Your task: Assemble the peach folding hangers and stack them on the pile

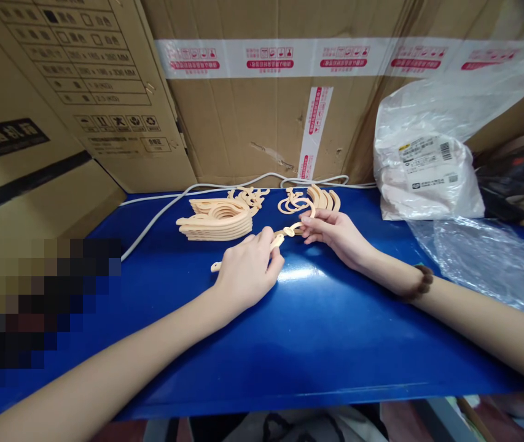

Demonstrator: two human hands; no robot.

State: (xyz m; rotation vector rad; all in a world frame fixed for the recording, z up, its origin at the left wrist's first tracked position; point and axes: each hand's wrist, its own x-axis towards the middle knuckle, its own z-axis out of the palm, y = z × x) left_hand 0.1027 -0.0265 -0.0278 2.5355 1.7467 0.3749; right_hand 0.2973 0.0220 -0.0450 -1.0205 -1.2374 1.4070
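My left hand [247, 267] is closed over a long beige hanger arm [216, 267]. One end of the arm sticks out past the wrist side, the other past the fingertips. Pinched in the fingers of my right hand [330, 233] is a curved beige hanger hook [312, 209]. Its oval base [289, 231] meets the tip of the arm; whether the two are joined, I cannot tell. My left palm hides the middle of the arm. Behind my left hand lies a stack of matching beige hanger arms [218, 228].
Loose beige hooks [255, 197] lie behind the stack, and curved beige pieces [328, 199] behind my right hand. A white cable [151, 230] runs along the back of the blue table [262, 350]. Cardboard boxes [243, 123] wall the rear; a plastic bag [427, 178] stands right.
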